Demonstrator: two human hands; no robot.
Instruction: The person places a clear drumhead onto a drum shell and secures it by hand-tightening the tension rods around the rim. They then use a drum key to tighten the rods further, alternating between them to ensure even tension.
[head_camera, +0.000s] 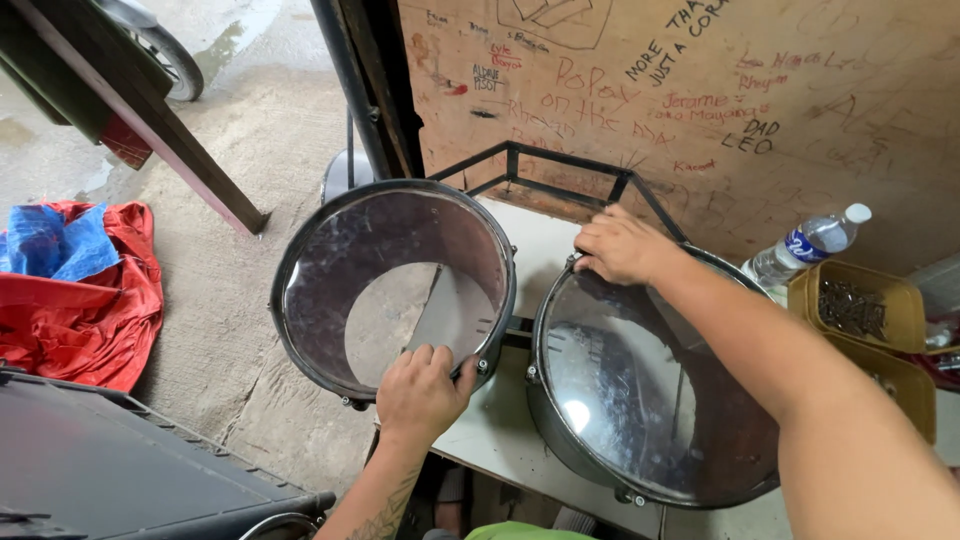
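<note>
The left hand (420, 392) grips the near rim of a black drum with a clear head (393, 285), fingers curled over the hoop and thumb out to the side; this drum hangs partly past the edge of the white surface (500, 430), tilted up away from the hand. The right hand (622, 245) rests on the far rim of a second clear-headed drum (650, 390), fingers bent and pressed together on the hoop. That drum sits just beside the first, to the right of the left hand. Beyond the right hand stands a black metal frame (560, 170) against a scribbled board wall (780, 100). To its right lie a plastic bottle (808, 243) and yellow trays of screws (858, 305)
</note>
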